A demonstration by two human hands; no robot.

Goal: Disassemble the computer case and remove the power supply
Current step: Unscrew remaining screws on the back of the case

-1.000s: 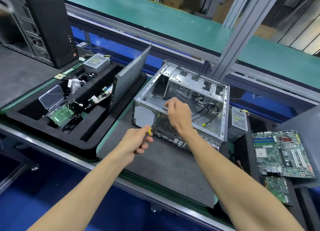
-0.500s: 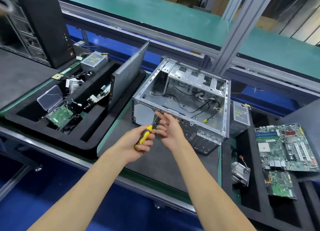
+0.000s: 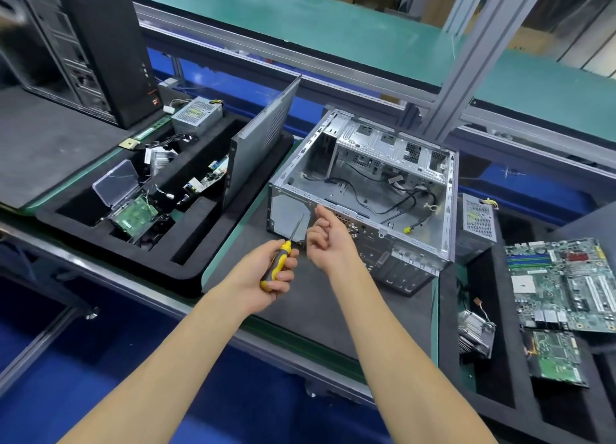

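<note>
L hand [image 3: 266,272] grips the yellow-and-black-handled screwdriver [image 3: 279,260], fingers wrapped round the handle, shaft aimed up at the case's near wall. R hand [image 3: 328,240], a sec ago reaching inside the case, has pulled back to just beside the shaft tip; fingers curled, maybe pinching sth small, can't tell. Beyond, the bare silver steel computer case [image 3: 366,190] lies open-side-up on the dark worktop [image 3: 333,303], only loose cables inside. Grey boxy power supply [image 3: 478,218] sits just beyond its right side, so PSU looks already out.
</note>
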